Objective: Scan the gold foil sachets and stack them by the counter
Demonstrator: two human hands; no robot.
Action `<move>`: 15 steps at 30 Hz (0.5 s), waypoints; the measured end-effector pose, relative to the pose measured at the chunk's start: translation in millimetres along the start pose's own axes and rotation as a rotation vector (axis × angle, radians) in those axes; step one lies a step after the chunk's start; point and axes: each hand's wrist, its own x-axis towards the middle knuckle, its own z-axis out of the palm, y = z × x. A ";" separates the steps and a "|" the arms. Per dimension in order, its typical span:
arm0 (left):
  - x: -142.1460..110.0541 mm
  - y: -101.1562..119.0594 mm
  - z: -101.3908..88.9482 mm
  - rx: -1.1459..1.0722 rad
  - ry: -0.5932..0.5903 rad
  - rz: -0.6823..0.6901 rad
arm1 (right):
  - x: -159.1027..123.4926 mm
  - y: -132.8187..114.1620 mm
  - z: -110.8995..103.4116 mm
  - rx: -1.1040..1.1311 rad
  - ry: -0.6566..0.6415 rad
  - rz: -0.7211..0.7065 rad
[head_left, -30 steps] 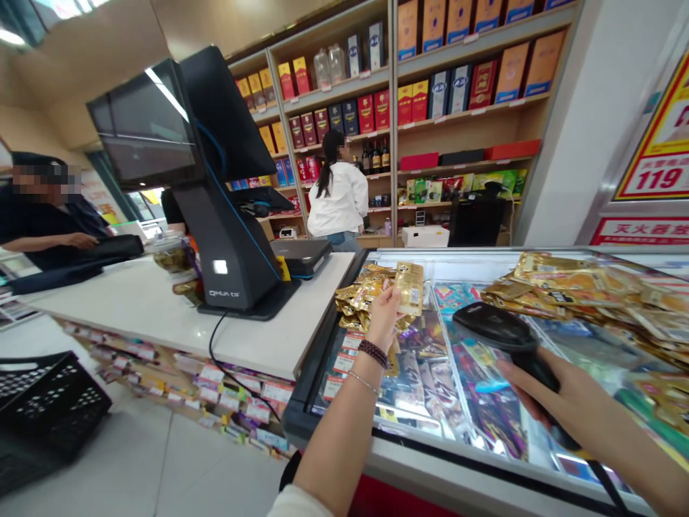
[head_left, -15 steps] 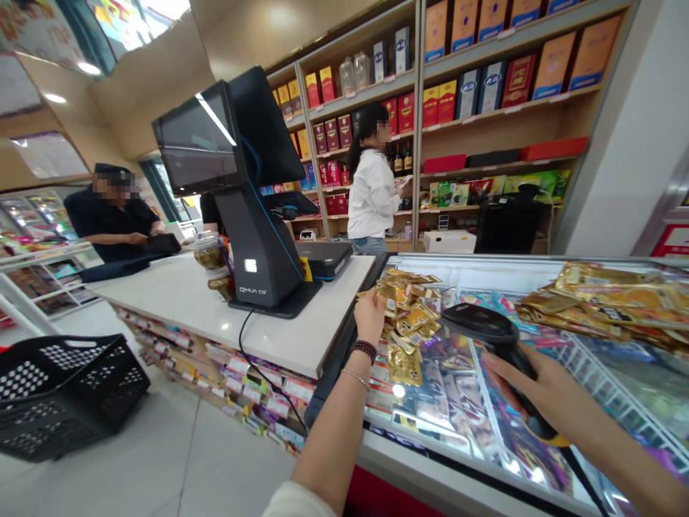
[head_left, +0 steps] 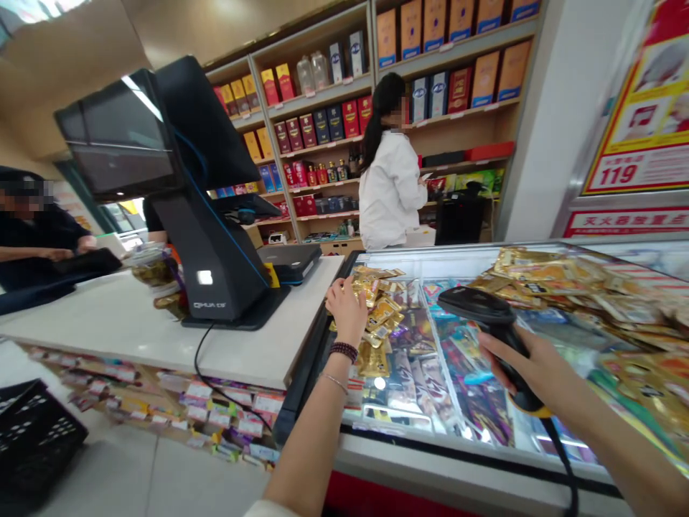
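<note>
Wall poster [head_left: 638, 118] reads "119", terminal [head_left: 186, 237] "QIHUA"; right fingers [head_left: 498, 350] grip a scanner [head_left: 481, 305].

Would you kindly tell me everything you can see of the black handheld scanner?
The black, plastic-looking handheld scanner has a broad, rounded head, a narrower handle, a yellow band at the handle's lower end and a black cable hanging from there. The person's right hand grips the handle. The head points toward the picture's left, the handle slopes down to the right, and it is held above the glass-topped display case. Its scanning window cannot be made out.
</note>
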 end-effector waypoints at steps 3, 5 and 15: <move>-3.1 46.6 10.0 -0.133 -0.041 0.181 | -7.3 5.6 -32.1 0.102 0.102 -0.002; -11.5 85.1 21.3 -0.246 -0.110 0.314 | -13.6 8.9 -54.6 0.193 0.208 -0.022; -99.0 275.5 103.9 -0.603 -0.533 0.739 | -55.8 44.0 -142.3 0.371 0.581 -0.060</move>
